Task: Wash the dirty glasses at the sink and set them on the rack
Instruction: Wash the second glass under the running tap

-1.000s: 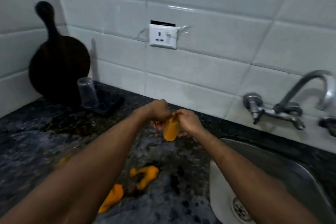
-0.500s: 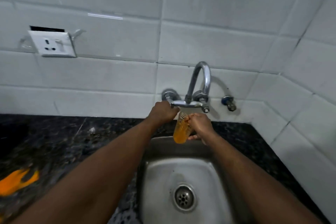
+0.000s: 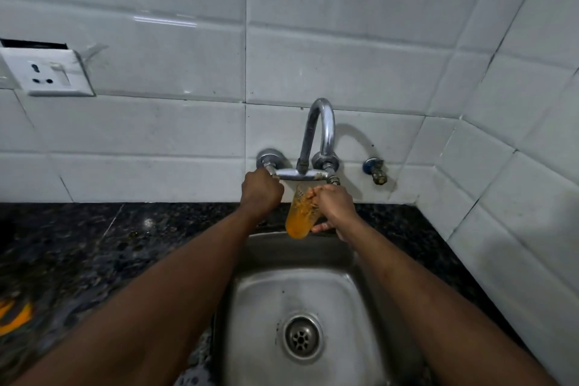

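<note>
Orange-smeared clear glass (image 3: 297,219) has come under the curved chrome tap (image 3: 322,122), my right hand (image 3: 335,207) clamped round it. My left hand (image 3: 261,189) has closed on that tap's left end; I judge rinsing is next.

The sink (image 3: 344,291) lies before you, set into the countertop (image 3: 94,244), with the wall tap (image 3: 327,131) behind it. Your left hand (image 3: 261,189) grips the tap's left end; just right of it your right hand (image 3: 335,204) holds the glass (image 3: 297,219) under the spout, over the sink's rear edge. A socket (image 3: 47,75) sits on the wall far left, a small valve (image 3: 376,171) just right of the tap.
</note>
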